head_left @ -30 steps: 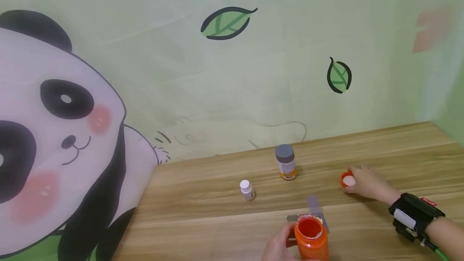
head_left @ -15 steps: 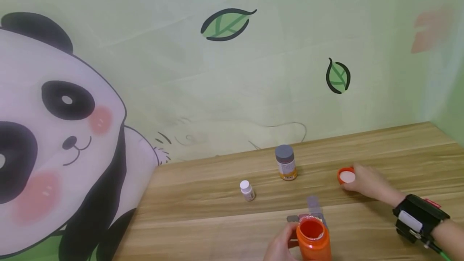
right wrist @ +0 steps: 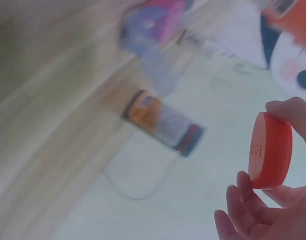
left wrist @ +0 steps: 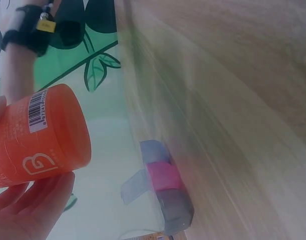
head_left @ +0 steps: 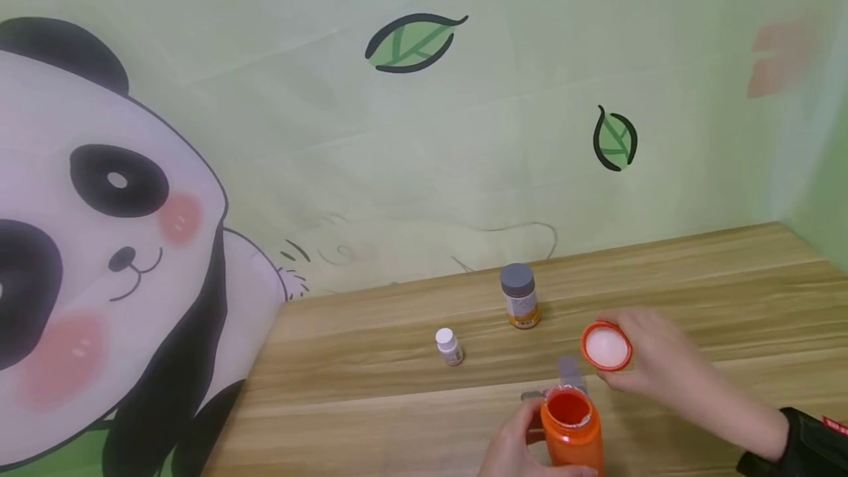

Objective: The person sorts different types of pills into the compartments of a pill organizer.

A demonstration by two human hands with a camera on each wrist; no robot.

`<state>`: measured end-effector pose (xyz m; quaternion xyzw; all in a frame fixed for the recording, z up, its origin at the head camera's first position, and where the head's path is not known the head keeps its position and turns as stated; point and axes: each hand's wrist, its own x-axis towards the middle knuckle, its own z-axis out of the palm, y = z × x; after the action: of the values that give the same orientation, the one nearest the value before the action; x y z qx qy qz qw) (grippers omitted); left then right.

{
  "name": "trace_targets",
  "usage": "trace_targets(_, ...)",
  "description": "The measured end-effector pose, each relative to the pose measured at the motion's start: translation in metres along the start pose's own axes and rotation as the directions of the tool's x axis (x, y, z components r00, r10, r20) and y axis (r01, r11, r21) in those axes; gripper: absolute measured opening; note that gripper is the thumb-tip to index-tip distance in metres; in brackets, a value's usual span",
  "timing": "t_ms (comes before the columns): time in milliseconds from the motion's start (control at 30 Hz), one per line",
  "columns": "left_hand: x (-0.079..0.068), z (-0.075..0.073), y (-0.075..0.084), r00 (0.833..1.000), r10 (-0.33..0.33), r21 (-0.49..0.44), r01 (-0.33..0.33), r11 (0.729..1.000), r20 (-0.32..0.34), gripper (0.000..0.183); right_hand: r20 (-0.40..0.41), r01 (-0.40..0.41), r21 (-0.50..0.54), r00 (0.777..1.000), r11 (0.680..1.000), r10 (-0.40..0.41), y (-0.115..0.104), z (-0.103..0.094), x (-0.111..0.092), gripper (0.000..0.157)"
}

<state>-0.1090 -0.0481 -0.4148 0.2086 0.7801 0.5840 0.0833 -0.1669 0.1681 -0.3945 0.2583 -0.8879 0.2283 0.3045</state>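
Note:
My left hand (head_left: pixel 509 449) grips an orange bottle (head_left: pixel 575 451) at the bottom of the head view. The bottle's mouth is uncovered, with ragged whitish bits around its rim. In my right hand (head_left: pixel 656 355), held by its edge between thumb and fingers, is a round orange cap (head_left: pixel 606 347) with a white inner face. That cap is up off the table, to the right of the bottle and a little beyond it. A small pill box (left wrist: pixel 165 175) with purple, pink and grey sections lies on the table. One of its lids stands open, and the orange bottle partly hides it in the head view.
A brown bottle with a grey lid (head_left: pixel 520 297) stands upright toward the back of the wooden table (head_left: pixel 371 389). Left of it is a small white bottle (head_left: pixel 449 348), also upright. Behind the table rises a pale green backdrop (head_left: pixel 318 131) printed with a panda and leaves.
My right hand has lifted the orange cap off the table and carried it left and nearer to the bottle. My left hand and the bottle have barely moved.

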Motion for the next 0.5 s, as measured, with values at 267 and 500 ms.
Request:
trace_targets(267, 0.002, 0.002, 0.002, 1.000, 0.022, 0.006, -0.023, 1.000, 0.000, 0.057, -0.036, 0.173, -0.068, 0.984, 0.983, -0.176, -0.029, -0.021, -0.001, 0.065)
trace_targets(500, 0.003, 0.001, 0.005, 1.000, -0.017, 0.013, 0.017, 1.000, 0.016, 0.058, -0.122, 0.399, -0.168, 0.899, 0.901, -0.421, -0.042, -0.028, 0.001, 0.049)
